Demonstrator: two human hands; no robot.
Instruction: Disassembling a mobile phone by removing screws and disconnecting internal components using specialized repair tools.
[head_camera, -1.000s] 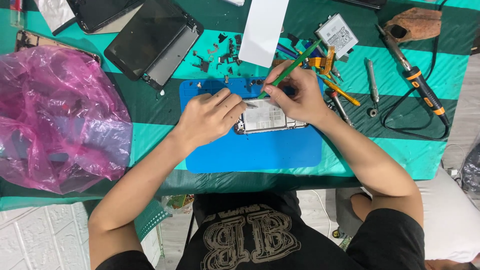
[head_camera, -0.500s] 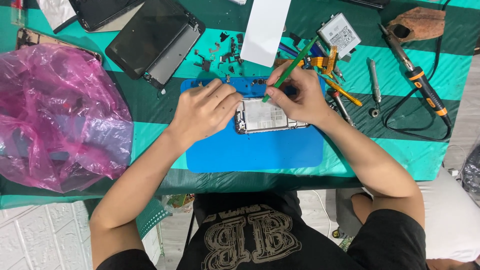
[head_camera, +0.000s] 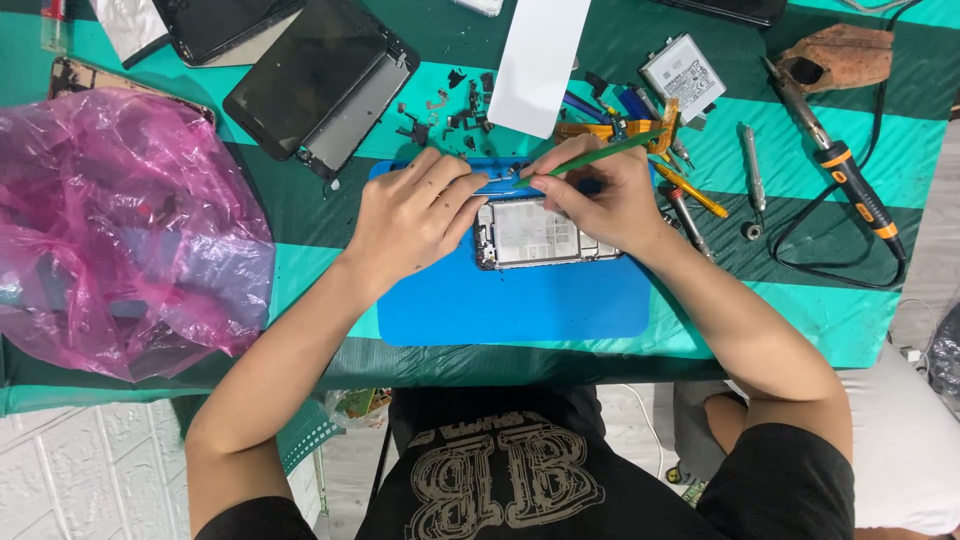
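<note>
The phone (head_camera: 545, 233) lies opened on the blue mat (head_camera: 515, 300) at the middle of the worktop (head_camera: 820, 300), its inner frame bare; small loose parts (head_camera: 450, 105) sit beyond the mat, so stripping looks well along, with work at the phone's top edge unfinished. The left hand (head_camera: 410, 215) lies curled, fingers pressing the phone's left end. The right hand (head_camera: 600, 195) pinches a green tool (head_camera: 590, 158), its tip at the phone's upper edge.
</note>
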